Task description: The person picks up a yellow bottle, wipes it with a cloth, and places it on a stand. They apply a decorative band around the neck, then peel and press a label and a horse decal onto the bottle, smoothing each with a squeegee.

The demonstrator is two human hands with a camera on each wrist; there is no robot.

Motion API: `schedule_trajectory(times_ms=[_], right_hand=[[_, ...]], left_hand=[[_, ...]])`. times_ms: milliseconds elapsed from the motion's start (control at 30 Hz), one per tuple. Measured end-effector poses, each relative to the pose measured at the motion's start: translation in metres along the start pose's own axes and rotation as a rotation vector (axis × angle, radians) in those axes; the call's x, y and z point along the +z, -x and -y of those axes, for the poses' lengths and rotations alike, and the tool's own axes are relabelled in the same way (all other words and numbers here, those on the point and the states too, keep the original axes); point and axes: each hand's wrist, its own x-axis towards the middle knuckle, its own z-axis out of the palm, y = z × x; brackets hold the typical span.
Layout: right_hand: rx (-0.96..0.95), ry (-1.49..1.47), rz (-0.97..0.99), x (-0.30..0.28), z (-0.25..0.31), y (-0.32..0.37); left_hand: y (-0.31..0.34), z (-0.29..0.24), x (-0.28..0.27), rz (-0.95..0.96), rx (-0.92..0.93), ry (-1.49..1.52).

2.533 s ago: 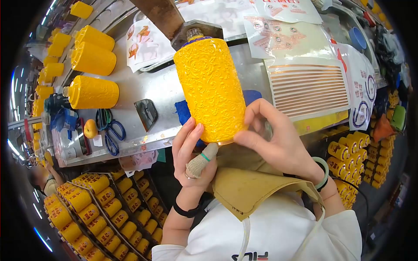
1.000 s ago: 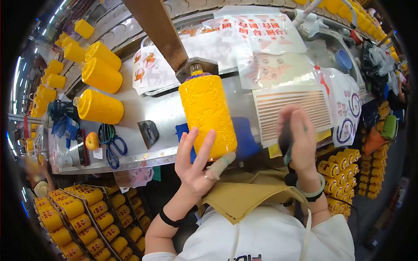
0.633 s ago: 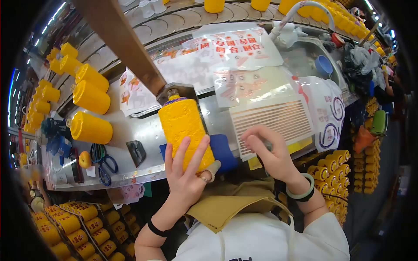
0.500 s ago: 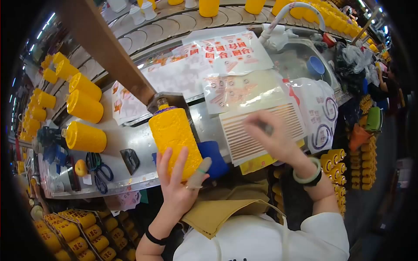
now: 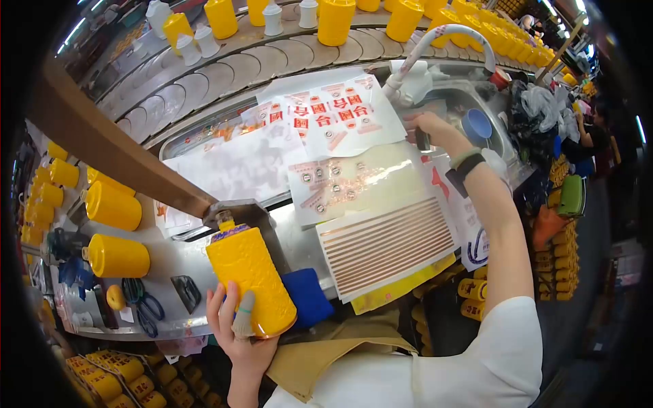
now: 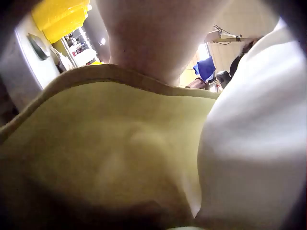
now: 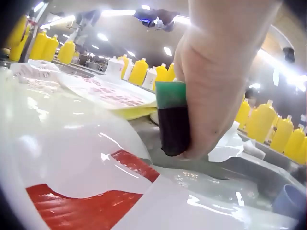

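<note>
A yellow embossed bottle (image 5: pixel 248 275) lies with its neck against a dark angular holder (image 5: pixel 248 231) on a brown beam (image 5: pixel 129 160). My left hand (image 5: pixel 238 343) grips its lower end, and one digit wears a knitted finger sleeve (image 5: pixel 243 314). That hand is hidden in the left wrist view, behind a tan apron (image 6: pixel 110 124). My right hand (image 5: pixel 439 128) reaches out to the sink's near-left corner. In the right wrist view it holds a small flat scraper-like piece (image 7: pixel 172 117), green above and black below, over glossy white plastic with red print (image 7: pixel 86 208).
Printed sheets (image 5: pixel 333 115) and a brown-striped sheet (image 5: pixel 388 248) cover the middle of the metal table. At right is a sink (image 5: pixel 435 95) with a blue cup (image 5: pixel 476 126). Scissors (image 5: pixel 143 306), a dark wedge (image 5: pixel 185 292) and a blue cloth (image 5: pixel 306 296) lie near the front edge.
My right hand has left the bottle's base, taken hold of the dark piece and moved over the striped sheet to the sink. My left hand stays at the bottle; the head view has shifted.
</note>
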Motion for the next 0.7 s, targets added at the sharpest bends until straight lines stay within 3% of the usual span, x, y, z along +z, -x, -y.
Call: schedule_trajectory(times_ms=[133,200,233,267,333,400,467,600,667,700], right_hand=[[0.064,-0.004,-0.029,-0.014,-0.006,-0.013],[0.101,-0.025,-0.237,-0.028,-0.001,-0.006],[0.093,-0.043,-0.037,-0.076,-0.022,-0.042],[0.094,-0.043,-0.038,-0.073,-0.016,-0.035],[0.1,0.169,-0.489,-0.053,0.011,-0.003],[0.079,0.116,-0.467,-0.04,0.024,0.017],[0.043,-0.09,-0.181,-0.021,0.031,0.032],[0.062,-0.147,-0.235,-0.035,-0.015,-0.023],[0.103,-0.002,-0.263,-0.051,-0.031,-0.046],[0.138,-0.359,0.218,-0.068,-0.036,-0.058]], left_hand=[[-0.001,-0.002,-0.002,0.008,-0.054,0.042],[-0.001,-0.002,-0.003,0.021,-0.061,0.03],[0.0,-0.002,-0.003,0.022,-0.056,0.025],[0.0,-0.002,-0.002,0.024,-0.051,0.019],[0.002,-0.001,-0.001,0.019,-0.057,0.03],[0.002,-0.001,0.0,0.013,-0.065,0.04],[0.003,0.0,0.0,0.007,-0.062,0.05],[0.003,-0.002,-0.001,0.01,-0.078,0.037],[0.004,-0.001,0.0,0.011,-0.069,0.03],[0.003,-0.001,-0.001,0.009,-0.069,0.029]])
